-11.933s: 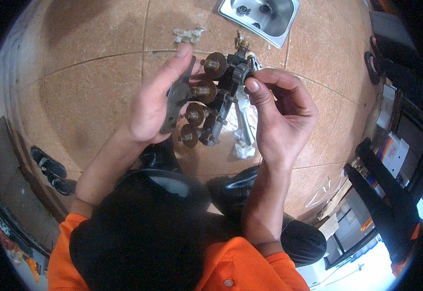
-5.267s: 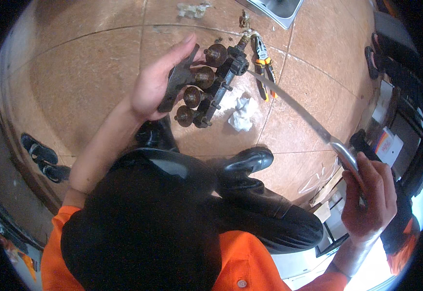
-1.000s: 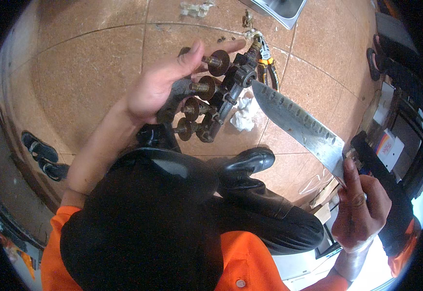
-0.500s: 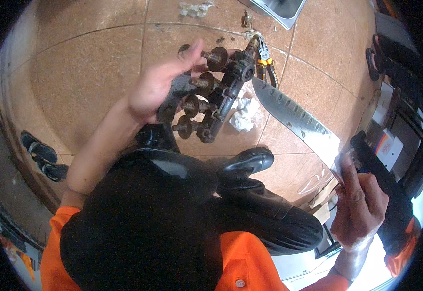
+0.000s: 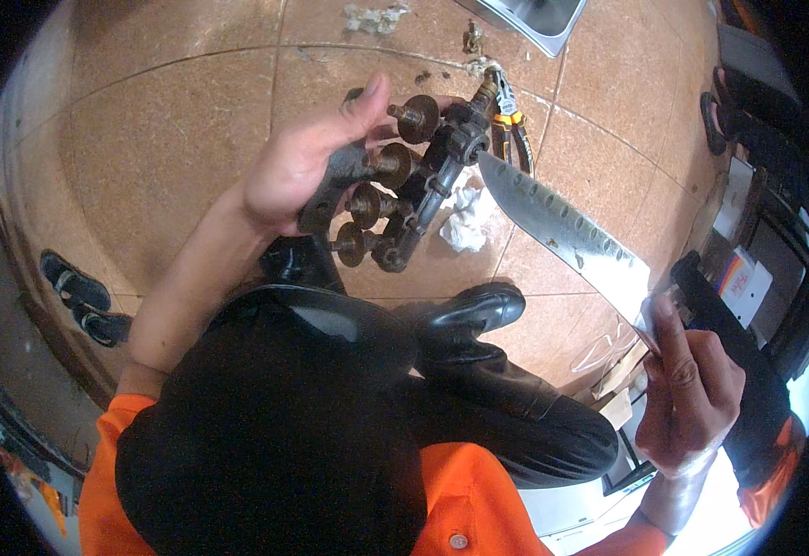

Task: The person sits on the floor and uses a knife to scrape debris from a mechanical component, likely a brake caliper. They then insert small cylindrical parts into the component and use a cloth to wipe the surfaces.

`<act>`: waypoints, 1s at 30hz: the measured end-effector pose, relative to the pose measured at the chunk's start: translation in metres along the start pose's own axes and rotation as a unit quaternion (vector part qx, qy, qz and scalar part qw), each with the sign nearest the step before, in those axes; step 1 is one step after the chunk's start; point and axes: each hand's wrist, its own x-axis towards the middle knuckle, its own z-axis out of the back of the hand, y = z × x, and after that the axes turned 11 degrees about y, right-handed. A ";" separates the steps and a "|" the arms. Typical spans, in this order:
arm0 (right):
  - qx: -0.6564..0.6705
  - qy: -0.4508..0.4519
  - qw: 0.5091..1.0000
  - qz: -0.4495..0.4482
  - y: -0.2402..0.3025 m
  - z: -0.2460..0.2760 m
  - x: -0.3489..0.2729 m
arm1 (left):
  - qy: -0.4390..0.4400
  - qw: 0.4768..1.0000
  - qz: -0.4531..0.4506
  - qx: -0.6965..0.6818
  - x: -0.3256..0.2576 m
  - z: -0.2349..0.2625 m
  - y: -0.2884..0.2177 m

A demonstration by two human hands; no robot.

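Observation:
My left hand (image 5: 304,162) is closed around a dark, greasy metal manifold (image 5: 434,199), a pipe with several rusty round discs on stems along its left side. The thumb points up beside the topmost disc, and some fingers are hidden behind the metal. My right hand (image 5: 692,394) grips a large knife (image 5: 566,236) by its handle, the index finger stretched along the blade's heel. The blade slants up and left, its tip touching or very near the round fitting (image 5: 465,144) at the manifold's upper end; I cannot tell which.
Pliers (image 5: 510,120) with yellow and black handles lie on the brown tile floor, beside white crumpled tissue (image 5: 466,218). A small brass part (image 5: 472,37) and a metal tray (image 5: 553,37) are farther off. Sandals (image 5: 84,296) lie at the left. A person in dark clothes (image 5: 757,102) is at the right.
The manifold has turned slightly in my left hand. The knife tip has shifted a little to the left, at the fitting. Both grips stay the same.

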 end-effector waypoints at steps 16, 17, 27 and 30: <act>0.157 0.135 0.972 -0.111 0.011 -0.007 -0.004 | 0.000 0.986 0.002 0.165 -0.003 0.004 0.011; 0.184 0.140 0.966 -0.114 0.011 -0.009 -0.004 | -0.001 0.983 0.004 0.181 -0.005 0.003 0.011; 0.246 0.124 0.954 -0.117 0.012 -0.013 -0.004 | 0.025 0.979 0.010 0.201 -0.007 0.005 0.009; 0.259 0.121 0.950 -0.129 0.012 -0.013 -0.004 | 0.023 0.977 0.000 0.212 -0.006 0.008 0.010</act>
